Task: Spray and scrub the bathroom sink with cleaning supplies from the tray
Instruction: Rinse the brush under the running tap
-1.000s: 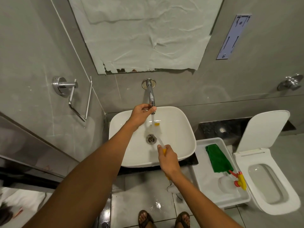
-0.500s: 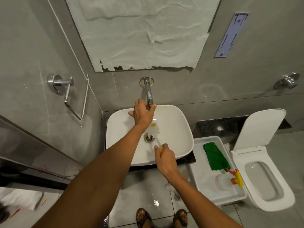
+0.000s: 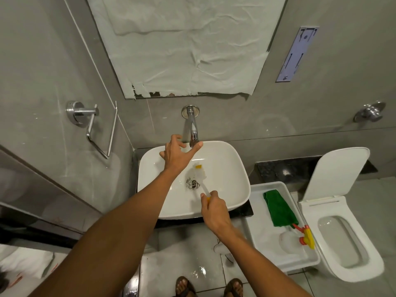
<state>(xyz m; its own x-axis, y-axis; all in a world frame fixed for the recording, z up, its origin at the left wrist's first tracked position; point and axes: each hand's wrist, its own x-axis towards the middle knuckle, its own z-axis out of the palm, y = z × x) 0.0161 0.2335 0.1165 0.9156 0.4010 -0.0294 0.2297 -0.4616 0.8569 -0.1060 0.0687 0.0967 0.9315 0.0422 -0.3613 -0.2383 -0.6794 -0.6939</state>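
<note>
**Scrubbing the basin, tap within reach**

At frame centre, the right hand point(image 3: 214, 211) grips a white-bristled scrub brush with a yellow handle point(image 3: 200, 175), bristles resting by the drain of the white ceramic sink point(image 3: 231, 168). The left hand point(image 3: 176, 152), fingers spread wide, hovers at the chrome wall spout point(image 3: 192, 129), thumb touching its tip. Scrubbing looks underway. Next likely needs firm strokes around the bowl. The clear spray bottle point(image 3: 293, 241) lies in the white plastic tray point(image 3: 259, 245), lower right.

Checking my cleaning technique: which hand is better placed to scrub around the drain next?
Right. The right hand already grips the brush, bristles beside the drain; the left hand is open, up at the tap.
</note>
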